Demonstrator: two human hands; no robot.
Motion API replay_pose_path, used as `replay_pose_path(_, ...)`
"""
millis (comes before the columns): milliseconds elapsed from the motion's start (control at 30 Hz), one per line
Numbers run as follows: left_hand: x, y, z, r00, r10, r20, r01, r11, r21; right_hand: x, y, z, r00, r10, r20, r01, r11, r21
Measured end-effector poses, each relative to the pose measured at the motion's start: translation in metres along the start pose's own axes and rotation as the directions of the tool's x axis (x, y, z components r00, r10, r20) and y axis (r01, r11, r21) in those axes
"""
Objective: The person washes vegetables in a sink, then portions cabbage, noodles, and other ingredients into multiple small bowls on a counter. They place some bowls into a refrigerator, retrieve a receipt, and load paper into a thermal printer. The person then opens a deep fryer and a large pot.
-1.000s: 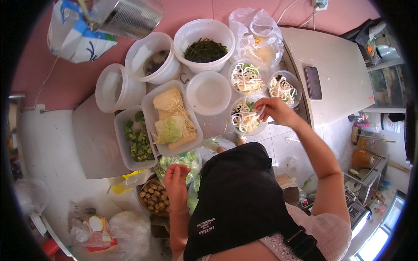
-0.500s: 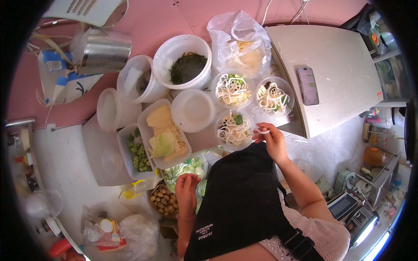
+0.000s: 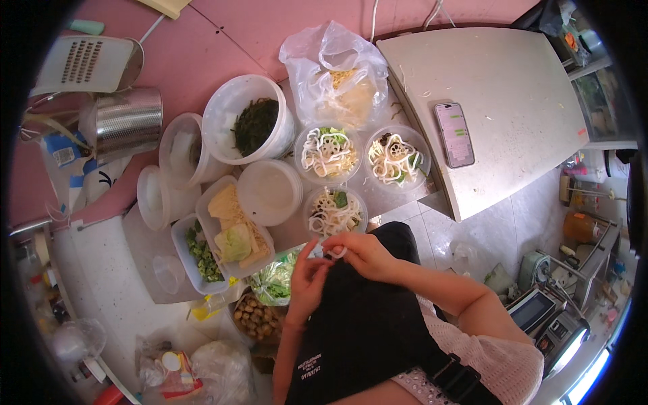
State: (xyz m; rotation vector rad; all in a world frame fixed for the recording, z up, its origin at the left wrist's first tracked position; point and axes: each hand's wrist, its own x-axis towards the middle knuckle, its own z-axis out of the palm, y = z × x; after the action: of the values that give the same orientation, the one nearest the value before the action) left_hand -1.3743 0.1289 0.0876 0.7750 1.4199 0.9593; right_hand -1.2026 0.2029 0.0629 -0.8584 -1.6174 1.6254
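In front of my apron my two hands have come together. My right hand pinches a curved white strip, like the thick white noodle-like strips in the bowls. My left hand is beside it, its fingers bent inward close to the strip; what they hold, if anything, is too small to make out. Just beyond the hands stands a clear round bowl of white strips, lotus root slices and greens. Two similar filled bowls, the left one and the right one, stand behind it.
White tubs stand at left, one with dark seaweed-like strands. A lidded round tub adjoins a tray of noodles and leaves. Greens fill another box. A plastic bag lies behind; a phone rests on the right counter.
My right hand has moved left with the white strip, away from the near bowl's right side. My left hand has risen to meet it. The view has shifted slightly.
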Motion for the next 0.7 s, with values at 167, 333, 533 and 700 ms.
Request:
replay_pose_path(167,0.039,-0.031,0.006,0.989,0.098,0.112,-0.109,0.990,0.095,0.009,0.001,0.000,0.988,-0.123,-0.092,0.103,0.976,-0.192)
replay_pose_path(333,0.059,-0.015,0.016,0.961,0.243,0.130,-0.269,0.931,0.247,0.010,0.013,-0.008,0.995,-0.020,-0.093,-0.007,0.961,-0.275)
replay_pose_path(533,0.067,-0.037,0.000,0.956,0.182,0.230,-0.217,0.966,0.138,0.012,0.010,-0.004,0.990,-0.012,-0.140,-0.020,0.974,-0.227)
replay_pose_path(700,0.068,-0.037,-0.010,0.962,0.144,0.233,-0.207,0.939,0.275,0.011,0.016,0.003,0.921,0.293,-0.256,-0.290,0.956,0.048)
